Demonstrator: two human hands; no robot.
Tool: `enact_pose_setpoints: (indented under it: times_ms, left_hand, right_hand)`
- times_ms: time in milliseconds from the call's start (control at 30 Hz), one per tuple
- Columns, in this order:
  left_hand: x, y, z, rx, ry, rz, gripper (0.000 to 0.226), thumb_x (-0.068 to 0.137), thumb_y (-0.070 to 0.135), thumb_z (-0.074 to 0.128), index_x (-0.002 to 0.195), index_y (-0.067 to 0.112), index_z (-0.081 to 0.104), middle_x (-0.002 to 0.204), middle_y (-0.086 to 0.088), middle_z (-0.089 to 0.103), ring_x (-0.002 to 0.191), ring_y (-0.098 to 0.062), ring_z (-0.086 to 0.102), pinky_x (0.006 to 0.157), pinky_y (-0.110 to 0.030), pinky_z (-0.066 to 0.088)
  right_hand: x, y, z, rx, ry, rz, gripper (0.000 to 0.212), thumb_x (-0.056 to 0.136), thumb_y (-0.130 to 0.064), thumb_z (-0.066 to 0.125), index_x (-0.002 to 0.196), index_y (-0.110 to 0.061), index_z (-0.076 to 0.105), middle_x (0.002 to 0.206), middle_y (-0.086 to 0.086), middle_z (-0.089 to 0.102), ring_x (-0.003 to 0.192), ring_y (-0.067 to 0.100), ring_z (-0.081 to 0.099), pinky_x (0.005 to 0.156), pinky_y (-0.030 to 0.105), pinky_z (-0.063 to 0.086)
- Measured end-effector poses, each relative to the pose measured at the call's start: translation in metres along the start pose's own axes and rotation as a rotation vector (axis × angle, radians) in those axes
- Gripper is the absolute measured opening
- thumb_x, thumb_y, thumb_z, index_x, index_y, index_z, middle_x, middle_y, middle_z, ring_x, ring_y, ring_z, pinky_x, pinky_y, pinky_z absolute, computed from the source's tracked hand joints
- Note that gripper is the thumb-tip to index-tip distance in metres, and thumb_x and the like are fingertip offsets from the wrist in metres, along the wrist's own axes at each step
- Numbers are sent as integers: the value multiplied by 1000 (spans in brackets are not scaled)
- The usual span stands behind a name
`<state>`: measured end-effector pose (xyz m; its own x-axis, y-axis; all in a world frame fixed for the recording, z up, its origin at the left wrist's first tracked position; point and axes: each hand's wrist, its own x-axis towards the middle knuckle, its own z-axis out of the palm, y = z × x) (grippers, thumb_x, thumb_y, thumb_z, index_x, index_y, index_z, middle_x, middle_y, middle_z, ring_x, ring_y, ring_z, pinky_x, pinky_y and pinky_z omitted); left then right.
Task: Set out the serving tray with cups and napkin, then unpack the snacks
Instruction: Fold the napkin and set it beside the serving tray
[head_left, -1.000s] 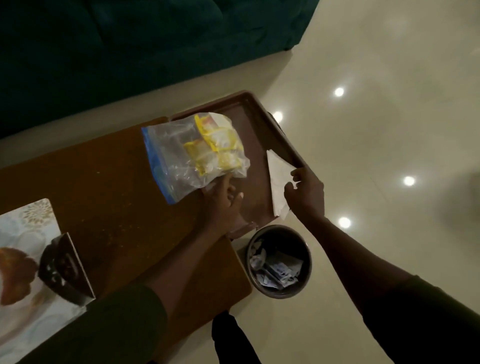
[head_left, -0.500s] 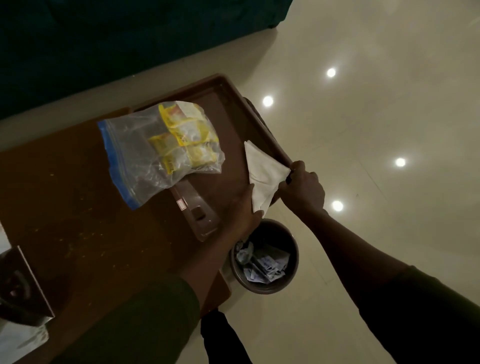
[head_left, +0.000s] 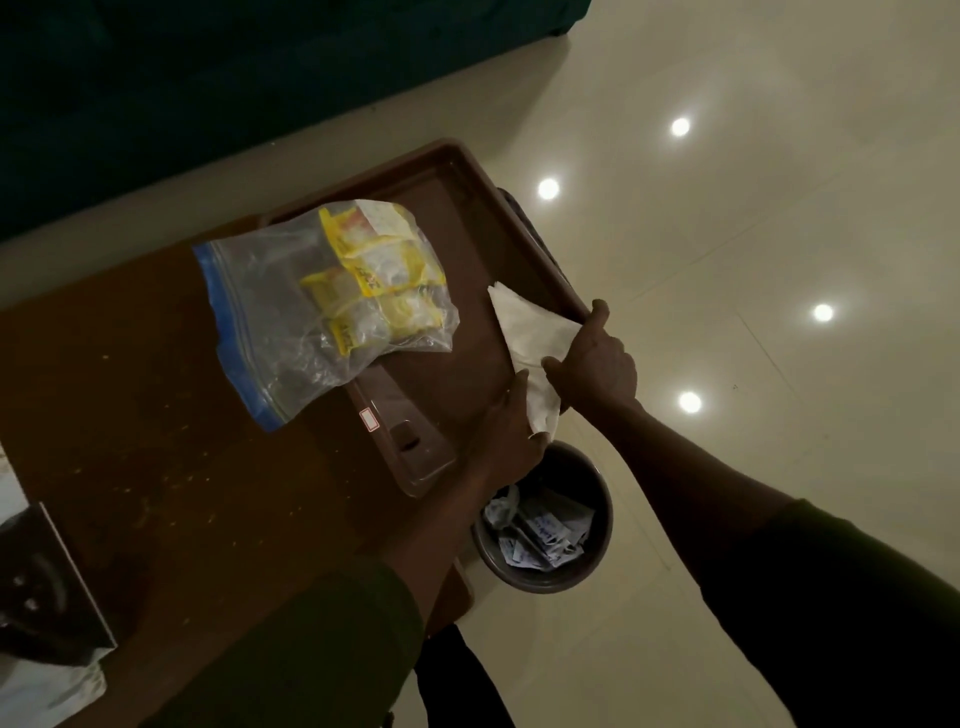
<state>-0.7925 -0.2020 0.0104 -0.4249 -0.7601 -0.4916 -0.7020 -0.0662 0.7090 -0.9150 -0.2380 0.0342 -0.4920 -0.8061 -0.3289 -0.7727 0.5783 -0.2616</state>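
A brown serving tray (head_left: 467, 208) lies on the wooden table (head_left: 156, 415), overhanging its right edge. A clear zip bag (head_left: 291, 322) with a blue seal holds several yellow snack packets (head_left: 384, 280) and rests half on the tray's left side. A white napkin (head_left: 530, 332) lies on the tray's near right corner. My right hand (head_left: 597, 358) pinches the napkin's right edge at the tray rim. My left hand (head_left: 511, 431) presses flat on the napkin's near corner. No cups are in view.
A round waste bin (head_left: 545, 525) with crumpled papers stands on the tiled floor just below the tray's near end. A dark object (head_left: 47, 587) on a pale patterned mat sits at the table's left edge. A dark sofa (head_left: 208, 78) runs along the top.
My left hand left the snack bag and moved right onto the napkin. My right hand closed on the napkin's edge. The view shifted, so the tray now sits more central.
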Motion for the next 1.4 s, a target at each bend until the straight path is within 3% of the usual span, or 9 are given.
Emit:
enact_pose_setpoints:
  times_ms: [133,333,400,500,600,767,1033,1267,1400]
  left_hand:
    - [-1,-2,-1,-41,-21,0,76,90,19,62,153,13,18,149,-16,41,133,-32,45,105,-35,36]
    - [4,-9,0,-204,40,-47,72,87,16,63,149,18,26,139,-14,52,125,-31,53,103,-39,44]
    - [5,-12,-4,-359,122,-84,62,89,20,59,146,19,32,138,-10,53,126,-29,53,103,-39,45]
    - [5,-9,-21,-746,205,-190,48,89,41,59,133,26,46,125,-4,61,117,-26,59,101,-45,48]
    - [6,-3,-40,-1147,201,-253,61,84,56,60,134,23,50,128,-8,64,116,-26,61,100,-50,49]
    - [5,-2,-66,-1600,162,-414,81,71,68,63,132,15,56,126,-18,64,114,-36,63,100,-56,48]
    - [-11,-24,-87,-1637,107,-361,76,80,73,52,128,14,59,123,-19,66,111,-35,65,96,-55,51]
    - [-36,-46,-119,-1647,199,-393,71,85,70,47,119,11,64,108,-15,72,95,-28,71,78,-41,59]
    - [-56,-66,-145,-1650,314,-467,68,89,64,46,126,9,60,120,-18,67,105,-32,65,90,-46,54]
  right_hand:
    - [1,-7,8,255,14,19,84,78,-15,73,143,-13,20,105,8,65,98,28,64,84,39,53]
    - [-6,-11,11,325,-11,-55,29,81,-8,60,109,-4,63,99,8,67,87,20,61,71,22,44]
    - [-11,-13,6,444,78,-20,29,78,-13,59,106,-11,66,86,-3,64,76,10,57,61,14,42]
    - [-21,-18,-2,692,146,36,18,75,-21,59,93,-24,62,76,-16,59,72,4,60,60,23,52]
    - [-31,-28,-3,878,78,103,9,76,-15,59,83,-21,61,77,-12,60,72,4,58,59,23,48]
    - [-55,-50,13,900,-168,26,31,74,-21,62,104,-15,65,99,2,71,91,17,68,80,38,58]
    - [-70,-67,22,795,-204,-111,32,75,-27,76,104,-29,63,94,-10,71,93,12,70,71,22,56]
    - [-84,-95,27,783,-305,-130,56,69,-28,83,118,-14,61,109,4,71,98,17,69,85,42,59]
    - [-107,-126,39,761,-347,-205,57,65,-30,85,115,-19,60,99,-11,67,86,-6,65,68,14,55]
